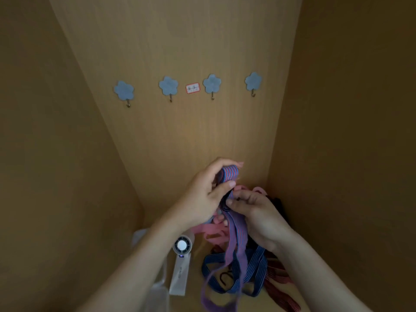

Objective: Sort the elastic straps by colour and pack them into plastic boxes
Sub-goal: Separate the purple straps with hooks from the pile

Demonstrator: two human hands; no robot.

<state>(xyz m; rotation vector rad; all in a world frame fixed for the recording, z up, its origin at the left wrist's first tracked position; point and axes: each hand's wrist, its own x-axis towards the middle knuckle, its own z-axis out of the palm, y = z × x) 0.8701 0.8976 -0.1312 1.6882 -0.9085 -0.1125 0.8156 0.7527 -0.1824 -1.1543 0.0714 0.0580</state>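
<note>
My left hand (pixel 202 194) grips the folded top of a blue-and-red striped elastic strap (pixel 229 174), held up in front of the wooden back panel. My right hand (pixel 254 210) pinches the same strap just below, at a dark fastening. The strap's purple-looking tails (pixel 234 246) hang down between my forearms. Under my hands lies a loose pile: pink straps (pixel 211 230), dark blue striped straps (pixel 254 266), and red striped straps (pixel 281 287). A black strap (pixel 278 203) shows behind my right hand. A clear plastic box (pixel 157 291) is partly hidden under my left forearm.
I am looking into a wooden cabinet with side walls left and right. Several blue flower-shaped hooks (pixel 168 85) and a small red-edged label (pixel 192 88) are stuck on the back panel. A white handheld fan (pixel 181 262) lies on the shelf left of the straps.
</note>
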